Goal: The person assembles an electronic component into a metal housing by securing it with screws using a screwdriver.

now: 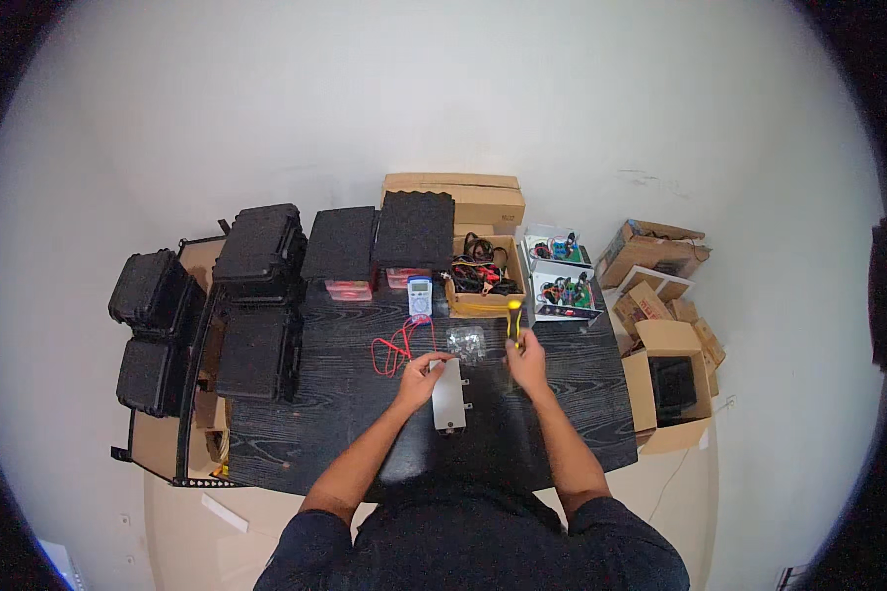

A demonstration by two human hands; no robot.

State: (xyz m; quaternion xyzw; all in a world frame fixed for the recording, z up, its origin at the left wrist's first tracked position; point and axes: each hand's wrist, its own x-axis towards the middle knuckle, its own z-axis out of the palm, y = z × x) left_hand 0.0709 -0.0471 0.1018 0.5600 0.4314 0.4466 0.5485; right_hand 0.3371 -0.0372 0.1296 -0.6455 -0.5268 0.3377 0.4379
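Note:
In the head view a flat grey metal box (448, 402) with small side tabs lies lengthwise near the middle of the dark table. My left hand (422, 380) grips its far left corner, thumb over the top. To the right of the box, my right hand (527, 362) is closed round a yellow-and-black screwdriver (514, 317), its handle pointing away from me. The shaft below that hand is blurred. Just beyond the box sits a clear plastic pack (467, 345) of small parts, too small to make out.
A multimeter (420, 297) with red leads (388, 355) lies beyond my left hand. Behind are a carton of cables (487, 302) and two open units with circuit boards (566, 294). Black cases (258, 353) stack at the left; open cardboard boxes (700, 394) stand past the right edge.

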